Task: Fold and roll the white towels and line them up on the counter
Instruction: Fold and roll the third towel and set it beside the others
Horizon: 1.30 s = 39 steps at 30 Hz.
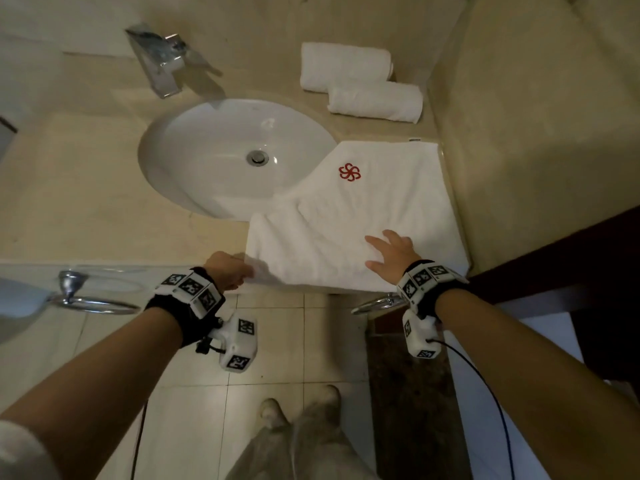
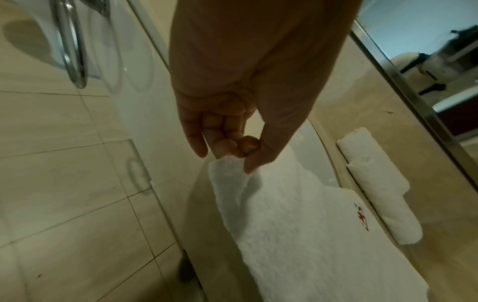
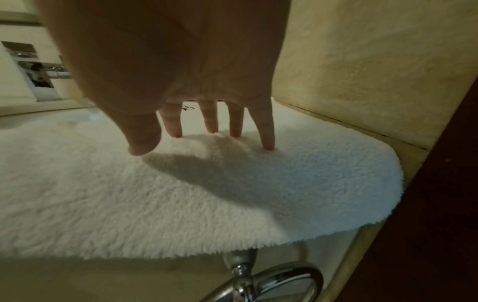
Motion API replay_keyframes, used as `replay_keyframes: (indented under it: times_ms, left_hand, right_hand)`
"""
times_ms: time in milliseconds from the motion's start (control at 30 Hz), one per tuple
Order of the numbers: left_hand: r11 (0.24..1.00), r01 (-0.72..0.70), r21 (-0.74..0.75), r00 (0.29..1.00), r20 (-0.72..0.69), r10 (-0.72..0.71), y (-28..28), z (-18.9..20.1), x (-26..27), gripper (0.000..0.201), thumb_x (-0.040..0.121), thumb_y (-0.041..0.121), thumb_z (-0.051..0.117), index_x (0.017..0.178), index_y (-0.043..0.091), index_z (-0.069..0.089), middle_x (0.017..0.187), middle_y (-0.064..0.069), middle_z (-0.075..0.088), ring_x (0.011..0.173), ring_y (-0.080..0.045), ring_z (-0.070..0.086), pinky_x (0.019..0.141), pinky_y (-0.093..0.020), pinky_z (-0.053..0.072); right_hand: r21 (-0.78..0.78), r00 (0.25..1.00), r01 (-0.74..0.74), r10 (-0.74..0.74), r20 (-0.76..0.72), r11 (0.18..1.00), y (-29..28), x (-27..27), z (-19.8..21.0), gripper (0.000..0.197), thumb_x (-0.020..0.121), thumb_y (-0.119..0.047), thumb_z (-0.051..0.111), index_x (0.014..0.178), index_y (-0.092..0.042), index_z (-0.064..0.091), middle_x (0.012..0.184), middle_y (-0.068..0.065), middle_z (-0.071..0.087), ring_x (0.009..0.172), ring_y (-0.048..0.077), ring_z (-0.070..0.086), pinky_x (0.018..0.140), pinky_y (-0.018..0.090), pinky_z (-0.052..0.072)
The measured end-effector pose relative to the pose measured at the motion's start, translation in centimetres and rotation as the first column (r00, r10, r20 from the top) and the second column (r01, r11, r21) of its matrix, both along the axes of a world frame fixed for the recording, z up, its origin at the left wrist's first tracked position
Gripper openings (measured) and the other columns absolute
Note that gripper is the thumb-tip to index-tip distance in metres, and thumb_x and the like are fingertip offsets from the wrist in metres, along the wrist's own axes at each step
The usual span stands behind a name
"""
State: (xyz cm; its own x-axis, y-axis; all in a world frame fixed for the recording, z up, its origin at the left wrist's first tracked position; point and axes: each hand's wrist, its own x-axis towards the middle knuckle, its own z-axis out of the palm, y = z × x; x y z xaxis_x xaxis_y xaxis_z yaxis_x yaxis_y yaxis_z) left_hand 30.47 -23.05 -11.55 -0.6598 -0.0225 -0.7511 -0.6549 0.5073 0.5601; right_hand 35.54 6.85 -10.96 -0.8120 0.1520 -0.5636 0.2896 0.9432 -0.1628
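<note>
A white towel [image 1: 349, 237] with a red flower logo [image 1: 349, 172] lies partly folded on the beige counter [image 1: 104, 202], right of the sink, its far left part hanging over the basin rim. My left hand [image 1: 235, 268] pinches the towel's near left corner [image 2: 227, 165] between thumb and fingers and lifts it a little. My right hand [image 1: 389, 252] rests flat on the towel [image 3: 181, 194] near its front edge, with straight spread fingers [image 3: 266, 132] pressing into the pile. Two rolled white towels [image 1: 360, 81] lie side by side at the back right of the counter.
A round white sink [image 1: 228, 154] with a chrome tap [image 1: 159, 60] takes the counter's middle. Chrome towel rings [image 1: 90, 299] hang under the front edge. A beige wall [image 1: 536, 116] and dark wooden door frame [image 1: 571, 265] close off the right. Tiled floor lies below.
</note>
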Motion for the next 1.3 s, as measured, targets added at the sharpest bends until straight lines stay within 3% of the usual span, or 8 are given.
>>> replay_keyframes:
  times_ms: [200,500,700,800,900,1033,1233,1300]
  left_hand:
    - [0.994,-0.092,0.057,0.992,0.096,0.086,0.0,-0.4,0.3,0.026,0.083,0.029,0.069,0.102,0.014,0.059,0.107,-0.004,0.053,0.102,-0.022,0.050,0.086,-0.034,0.041]
    - [0.952,-0.304,0.032,0.953,0.001,0.304,-0.6,0.0,0.7,0.018,0.085,-0.001,0.055,0.068,0.003,0.051,0.069,-0.013,0.048,0.053,-0.023,0.052,0.033,-0.014,0.045]
    - [0.956,-0.290,-0.040,0.954,-0.088,0.286,-0.3,1.0,-0.2,0.021,0.085,0.003,0.052,0.065,0.002,0.049,0.072,-0.016,0.049,0.056,-0.022,0.044,0.039,-0.019,0.044]
    - [0.969,-0.246,-0.031,0.956,-0.175,0.237,1.9,3.2,-2.4,0.020,0.087,0.008,0.052,0.100,-0.005,0.060,0.095,-0.024,0.058,0.063,-0.023,0.050,0.056,-0.025,0.040]
    - [0.994,-0.056,-0.097,0.930,-0.366,0.016,7.1,6.7,-3.9,0.032,0.084,0.013,0.055,0.109,-0.006,0.062,0.112,-0.029,0.061,0.097,-0.036,0.061,0.071,-0.033,0.045]
    - [0.973,0.220,0.070,0.833,-0.533,-0.150,17.1,9.8,-2.0,0.017,0.081,0.015,0.057,0.083,0.003,0.068,0.080,-0.013,0.060,0.080,-0.021,0.053,0.072,-0.030,0.041]
    - [0.622,0.759,0.193,0.633,-0.442,-0.636,25.6,8.4,3.7,0.033,0.090,0.020,0.059,0.120,0.008,0.061,0.105,-0.007,0.063,0.088,-0.013,0.056,0.077,-0.014,0.045]
    - [0.603,0.787,0.131,0.597,-0.409,-0.690,25.2,6.3,3.9,0.035,0.090,0.026,0.058,0.122,0.009,0.060,0.117,-0.008,0.062,0.104,-0.020,0.058,0.091,-0.022,0.045]
  right_hand:
    - [0.092,0.994,-0.104,0.106,-0.011,0.990,0.6,0.8,0.1,0.049,0.098,-0.040,0.035,0.144,-0.045,0.018,0.157,-0.004,0.008,0.141,0.027,0.012,0.110,0.049,0.026]
    - [0.083,0.994,-0.090,0.085,0.063,0.992,2.2,0.5,0.0,0.057,0.097,-0.041,0.036,0.147,-0.039,0.008,0.158,-0.005,-0.001,0.145,0.027,0.002,0.111,0.056,0.023]
    - [-0.060,0.999,-0.032,0.032,0.010,0.998,2.0,0.0,0.5,0.050,0.101,-0.034,0.030,0.149,-0.023,0.020,0.158,0.007,0.011,0.145,0.029,0.012,0.119,0.038,0.013]
    - [-0.149,0.986,0.125,-0.139,-0.094,0.981,3.3,0.7,1.8,0.047,0.101,-0.031,0.032,0.144,-0.013,0.031,0.150,0.013,0.030,0.138,0.029,0.031,0.115,0.038,0.026]
    - [-0.170,0.970,0.198,-0.218,-0.106,0.965,5.1,2.2,3.4,0.045,0.101,-0.029,0.032,0.142,-0.010,0.034,0.142,0.016,0.042,0.129,0.031,0.042,0.106,0.037,0.035]
    - [-0.184,0.925,0.313,-0.342,-0.162,0.932,7.8,4.2,4.4,0.040,0.101,-0.024,0.034,0.139,-0.009,0.038,0.136,0.018,0.048,0.124,0.032,0.047,0.101,0.035,0.038]
    - [-0.280,0.840,0.425,-0.490,-0.231,0.861,10.5,6.9,3.6,0.034,0.101,-0.013,0.031,0.130,-0.004,0.044,0.124,0.022,0.055,0.113,0.035,0.053,0.090,0.032,0.042]
    - [-0.291,0.823,0.461,-0.527,-0.214,0.838,10.8,7.2,2.9,0.032,0.101,-0.013,0.029,0.125,-0.001,0.047,0.121,0.022,0.056,0.110,0.035,0.054,0.085,0.031,0.041]
